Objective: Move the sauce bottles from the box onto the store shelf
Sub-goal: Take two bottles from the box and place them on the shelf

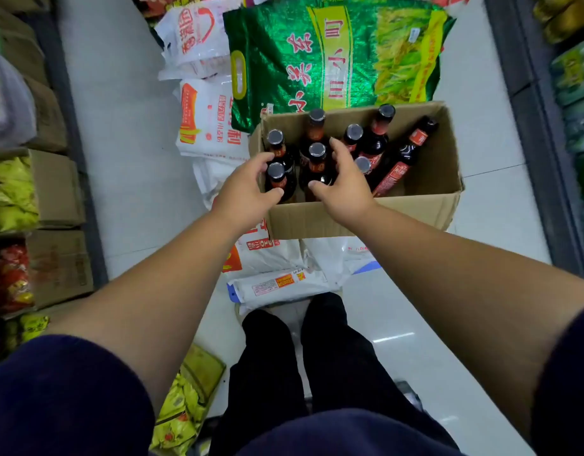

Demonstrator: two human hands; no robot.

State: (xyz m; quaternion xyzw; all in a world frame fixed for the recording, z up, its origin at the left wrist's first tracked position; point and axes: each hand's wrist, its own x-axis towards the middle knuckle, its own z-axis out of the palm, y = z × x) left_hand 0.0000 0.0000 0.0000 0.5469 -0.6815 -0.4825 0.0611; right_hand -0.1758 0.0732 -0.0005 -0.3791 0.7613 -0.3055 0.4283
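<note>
An open cardboard box (425,179) sits on sacks on the aisle floor. Several dark sauce bottles with black caps and red labels stand in its left half; one bottle (403,159) leans toward the right. My left hand (248,189) hovers over the box's near left corner, fingers spread around a bottle (277,179) without closing on it. My right hand (345,182) is spread open beside the middle bottle (318,162), thumb and fingers on either side of its neck. Neither hand holds anything.
A green rice sack (317,54) lies behind the box, with white sacks (208,123) to its left and below. Shelf units line both sides: cartons and snack packs at left (57,192), green packages at right (577,93). Grey tiled floor (119,126) runs between.
</note>
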